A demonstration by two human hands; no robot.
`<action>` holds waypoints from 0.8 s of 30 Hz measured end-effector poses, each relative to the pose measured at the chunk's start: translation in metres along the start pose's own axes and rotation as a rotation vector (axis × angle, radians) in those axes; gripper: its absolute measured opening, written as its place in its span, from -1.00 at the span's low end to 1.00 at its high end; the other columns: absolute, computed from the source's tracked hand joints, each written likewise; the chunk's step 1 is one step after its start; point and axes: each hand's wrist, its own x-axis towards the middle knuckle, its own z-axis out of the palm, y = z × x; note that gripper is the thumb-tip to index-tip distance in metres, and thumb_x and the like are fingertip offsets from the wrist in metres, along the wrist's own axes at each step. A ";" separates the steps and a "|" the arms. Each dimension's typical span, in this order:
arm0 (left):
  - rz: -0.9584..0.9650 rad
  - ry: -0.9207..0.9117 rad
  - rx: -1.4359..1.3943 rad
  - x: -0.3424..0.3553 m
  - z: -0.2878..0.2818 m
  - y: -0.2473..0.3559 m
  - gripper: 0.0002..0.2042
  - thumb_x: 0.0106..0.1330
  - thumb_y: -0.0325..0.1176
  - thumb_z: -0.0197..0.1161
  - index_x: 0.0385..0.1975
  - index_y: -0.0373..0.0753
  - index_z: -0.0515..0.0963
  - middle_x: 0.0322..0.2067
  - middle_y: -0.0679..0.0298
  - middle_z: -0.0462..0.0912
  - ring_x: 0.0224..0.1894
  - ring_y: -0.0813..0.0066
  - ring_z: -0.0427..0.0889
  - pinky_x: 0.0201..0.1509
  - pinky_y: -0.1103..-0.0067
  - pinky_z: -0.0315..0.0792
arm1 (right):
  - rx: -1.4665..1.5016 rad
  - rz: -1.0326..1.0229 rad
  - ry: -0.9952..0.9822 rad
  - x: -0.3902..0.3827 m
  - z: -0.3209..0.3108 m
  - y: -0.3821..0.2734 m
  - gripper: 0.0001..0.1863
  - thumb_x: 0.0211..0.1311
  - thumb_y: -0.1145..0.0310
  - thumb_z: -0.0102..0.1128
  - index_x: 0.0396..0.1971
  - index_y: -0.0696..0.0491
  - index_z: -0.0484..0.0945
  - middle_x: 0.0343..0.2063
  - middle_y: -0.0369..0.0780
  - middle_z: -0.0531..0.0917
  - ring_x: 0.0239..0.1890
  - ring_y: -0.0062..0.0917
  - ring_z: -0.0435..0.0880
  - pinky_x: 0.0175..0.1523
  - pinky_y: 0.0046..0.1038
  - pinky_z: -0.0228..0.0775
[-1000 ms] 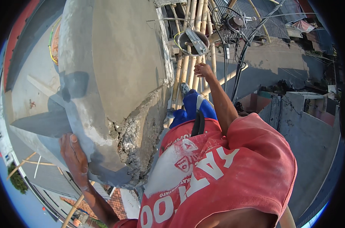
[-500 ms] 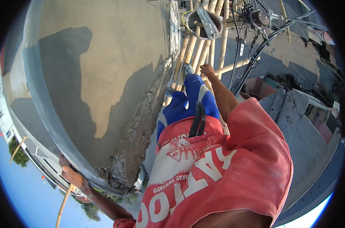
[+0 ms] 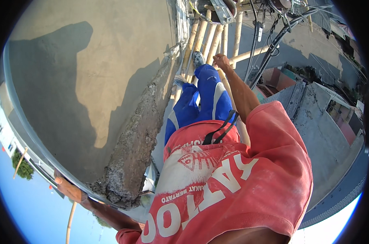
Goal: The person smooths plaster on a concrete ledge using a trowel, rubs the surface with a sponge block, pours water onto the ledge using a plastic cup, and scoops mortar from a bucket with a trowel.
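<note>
At the lower left, my left hand (image 3: 72,191) is closed over the pale rim of a plastered wall (image 3: 123,77), its arm stretched out sideways. Its fingertips are partly hidden at that rim. My right hand (image 3: 221,62) has its fingers curled in, close by a bamboo cross pole (image 3: 251,54). What it holds, if anything, does not show. A rough, crumbly mortar ledge (image 3: 135,150) runs along the wall's near side. My feet, in grey shoes (image 3: 198,59), stand on bamboo poles (image 3: 201,35).
A dark bucket (image 3: 200,5) with a grey metal sheet-like piece (image 3: 223,11) across it sits on the poles ahead. Black cables (image 3: 270,57) hang to the right. Roofs and a concrete surface (image 3: 323,126) lie far below.
My view has shifted, so the bucket and poles sit higher in the picture. My left hand stays at the wall rim, and my right hand remains beside the cross pole.
</note>
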 end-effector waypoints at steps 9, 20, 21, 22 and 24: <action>-0.103 0.116 -0.040 -0.009 0.012 0.024 -0.33 0.39 0.13 -0.24 -0.18 -0.51 0.50 -0.41 0.09 0.60 -0.35 0.42 0.46 -0.21 0.47 0.36 | 0.060 0.069 0.240 -0.033 0.031 0.063 -0.71 0.07 0.19 0.09 -0.37 0.11 0.59 -0.50 -0.08 0.65 -0.35 -0.25 0.65 -0.17 -0.29 0.44; 0.574 0.184 0.477 -0.007 -0.003 -0.021 -0.39 0.42 0.05 -0.24 0.05 -0.49 0.34 -0.24 -0.03 0.57 -0.30 0.23 0.54 -0.15 0.45 0.38 | 0.061 0.198 0.369 -0.046 0.043 0.123 -0.70 0.07 0.16 0.13 -0.38 0.08 0.65 -0.56 -0.21 0.66 -0.45 -0.48 0.64 -0.22 -0.46 0.44; 0.499 0.123 0.474 -0.003 -0.016 -0.036 -0.36 0.41 0.08 -0.25 0.07 -0.49 0.31 -0.18 -0.05 0.55 -0.24 0.19 0.53 -0.10 0.42 0.38 | 0.030 0.197 0.370 -0.039 0.043 0.126 -0.69 0.07 0.15 0.12 -0.38 0.09 0.65 -0.56 -0.20 0.66 -0.45 -0.47 0.65 -0.21 -0.45 0.44; 0.398 0.108 0.468 -0.002 -0.024 -0.037 -0.36 0.41 0.09 -0.25 0.07 -0.49 0.31 -0.18 -0.05 0.55 -0.24 0.19 0.53 -0.10 0.42 0.38 | 0.003 0.183 0.354 -0.026 0.051 0.119 -0.69 0.07 0.15 0.12 -0.38 0.09 0.65 -0.57 -0.19 0.66 -0.44 -0.46 0.66 -0.20 -0.44 0.45; 0.238 0.093 0.407 0.006 -0.012 -0.027 -0.35 0.41 0.09 -0.25 0.07 -0.49 0.31 -0.18 -0.05 0.55 -0.23 0.19 0.53 -0.10 0.42 0.38 | 0.005 0.251 0.322 -0.006 0.052 0.120 -0.68 0.08 0.17 0.10 -0.33 0.10 0.63 -0.51 -0.14 0.66 -0.36 -0.38 0.66 -0.14 -0.39 0.44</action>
